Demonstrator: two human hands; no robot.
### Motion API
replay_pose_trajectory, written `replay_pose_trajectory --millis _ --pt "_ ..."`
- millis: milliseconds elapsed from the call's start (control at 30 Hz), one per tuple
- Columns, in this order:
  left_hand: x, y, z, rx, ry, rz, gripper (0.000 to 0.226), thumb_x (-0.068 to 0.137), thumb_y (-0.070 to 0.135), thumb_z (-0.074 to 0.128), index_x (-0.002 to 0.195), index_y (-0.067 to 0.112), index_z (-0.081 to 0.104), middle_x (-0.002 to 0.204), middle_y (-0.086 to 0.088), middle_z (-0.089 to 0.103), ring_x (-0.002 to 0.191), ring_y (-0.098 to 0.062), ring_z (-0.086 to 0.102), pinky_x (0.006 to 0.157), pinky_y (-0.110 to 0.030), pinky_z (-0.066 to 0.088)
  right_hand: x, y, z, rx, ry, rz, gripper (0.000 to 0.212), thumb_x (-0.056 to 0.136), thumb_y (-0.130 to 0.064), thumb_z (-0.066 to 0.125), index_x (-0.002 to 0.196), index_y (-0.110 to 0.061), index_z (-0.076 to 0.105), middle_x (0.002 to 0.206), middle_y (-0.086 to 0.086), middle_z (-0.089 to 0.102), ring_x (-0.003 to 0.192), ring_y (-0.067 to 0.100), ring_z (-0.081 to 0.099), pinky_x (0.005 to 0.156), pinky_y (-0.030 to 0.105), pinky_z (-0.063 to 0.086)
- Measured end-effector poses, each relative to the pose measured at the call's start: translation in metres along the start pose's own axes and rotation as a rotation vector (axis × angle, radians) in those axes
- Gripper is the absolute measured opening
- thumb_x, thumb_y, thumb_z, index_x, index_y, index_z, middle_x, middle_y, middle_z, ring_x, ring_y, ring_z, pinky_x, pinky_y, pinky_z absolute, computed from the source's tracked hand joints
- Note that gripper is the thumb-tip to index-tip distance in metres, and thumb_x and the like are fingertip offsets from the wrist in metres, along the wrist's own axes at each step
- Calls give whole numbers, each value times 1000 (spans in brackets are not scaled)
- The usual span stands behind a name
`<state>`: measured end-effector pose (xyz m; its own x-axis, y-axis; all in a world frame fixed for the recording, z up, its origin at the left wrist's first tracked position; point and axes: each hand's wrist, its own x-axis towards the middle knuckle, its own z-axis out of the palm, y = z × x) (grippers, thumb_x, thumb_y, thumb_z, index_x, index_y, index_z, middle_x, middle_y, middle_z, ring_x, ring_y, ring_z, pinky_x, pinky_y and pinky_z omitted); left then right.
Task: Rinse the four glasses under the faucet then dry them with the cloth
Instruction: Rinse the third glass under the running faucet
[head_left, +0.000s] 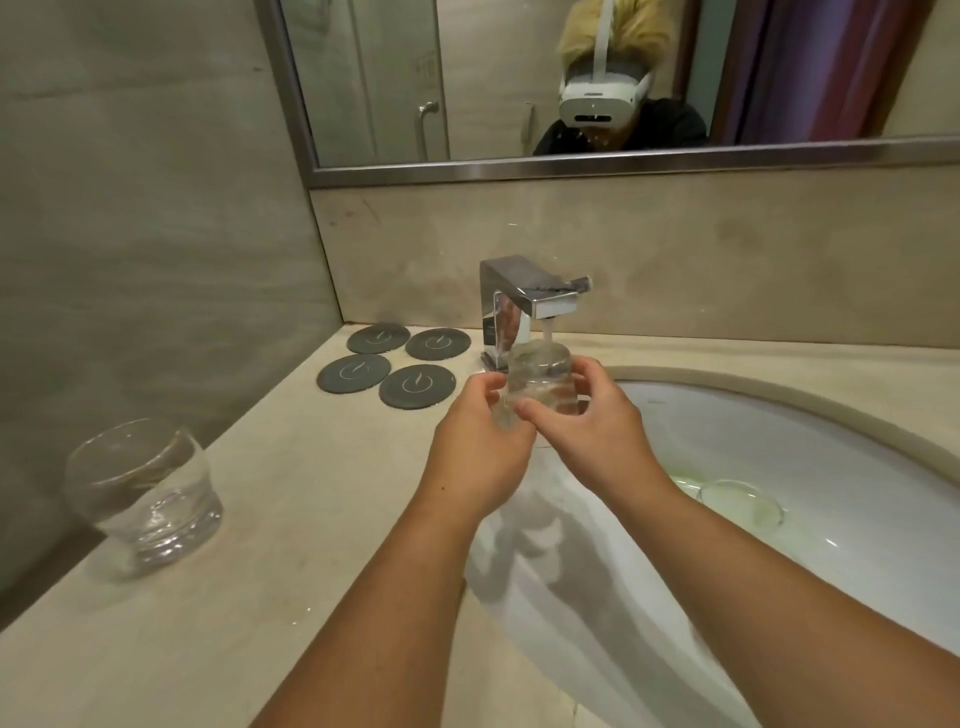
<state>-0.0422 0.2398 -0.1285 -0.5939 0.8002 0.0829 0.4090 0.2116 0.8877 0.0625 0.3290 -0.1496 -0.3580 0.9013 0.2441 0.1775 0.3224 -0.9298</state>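
Both my hands hold a clear glass (540, 376) upside down under the chrome faucet (524, 299). Water runs from the spout onto the glass's base. My left hand (480, 441) grips the glass from the left, and my right hand (597, 426) grips it from the right with the thumb across its front. A second clear glass (143, 491) stands tilted on the counter at the near left. No cloth is in view.
A white oval sink (779, 426) lies below my hands, with a round drain (740, 501) in it. Several dark round coasters (395, 364) lie on the beige counter (291, 493) left of the faucet. A mirror (571, 78) hangs above.
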Motion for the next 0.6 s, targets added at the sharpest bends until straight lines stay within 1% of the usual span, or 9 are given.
replay_pose_trajectory --millis 100,167,233,267,300,367,467,533,600 --pt "1 -2 2 5 -33 -4 35 99 29 67 129 42 55 128 15 67 117 -10 68 101 -43 58 0 3 1 -4 29 -13 57 78 -35 91 127 -31 63 112 -15 73 102 2 69 91 26 56" --pt "2 -5 3 9 -69 11 41 98 21 65 129 45 53 118 24 66 107 2 65 92 -28 57 0 4 1 13 44 -2 58 76 -37 93 126 -32 64 112 -15 73 102 4 70 90 27 56" --pt "3 -6 3 49 -99 30 52 96 11 64 129 48 49 106 30 58 95 14 56 75 -8 47 1 4 1 50 51 31 57 75 -37 94 124 -33 64 111 -14 73 98 5 72 90 29 58" --pt "3 -6 2 60 -103 38 57 95 9 64 133 48 49 107 29 57 93 15 55 69 -4 43 2 5 2 74 55 55 57 75 -38 94 124 -34 65 111 -14 73 97 6 73 90 31 59" --pt "3 -6 2 60 -100 48 61 94 10 66 140 46 50 113 24 58 96 12 56 69 -3 41 4 7 3 104 56 78 57 74 -39 94 123 -34 65 111 -13 74 97 6 74 92 33 60" --pt "3 -6 3 47 -90 64 70 92 15 69 153 42 45 132 9 57 112 -2 59 82 -12 44 5 8 5 193 42 136 63 67 -48 95 122 -33 68 111 -9 77 100 9 75 95 41 61" --pt "1 -4 5 13 -70 65 75 90 23 76 156 38 42 141 4 53 129 -11 55 100 -25 43 7 7 6 354 25 232 68 63 -53 95 119 -25 70 108 -2 81 101 17 78 96 53 62" --pt "5 1 7 -5 -67 57 77 89 29 81 156 32 44 141 6 55 126 -10 57 100 -26 44 9 6 5 441 16 282 56 75 -45 94 118 -19 70 104 2 82 96 22 79 93 56 62" --pt "12 9 7 -41 -96 35 80 87 35 85 156 27 45 141 6 61 125 -12 63 96 -26 48 10 4 2 525 -9 351 57 77 -47 90 120 -16 70 102 4 82 95 25 79 91 53 64"
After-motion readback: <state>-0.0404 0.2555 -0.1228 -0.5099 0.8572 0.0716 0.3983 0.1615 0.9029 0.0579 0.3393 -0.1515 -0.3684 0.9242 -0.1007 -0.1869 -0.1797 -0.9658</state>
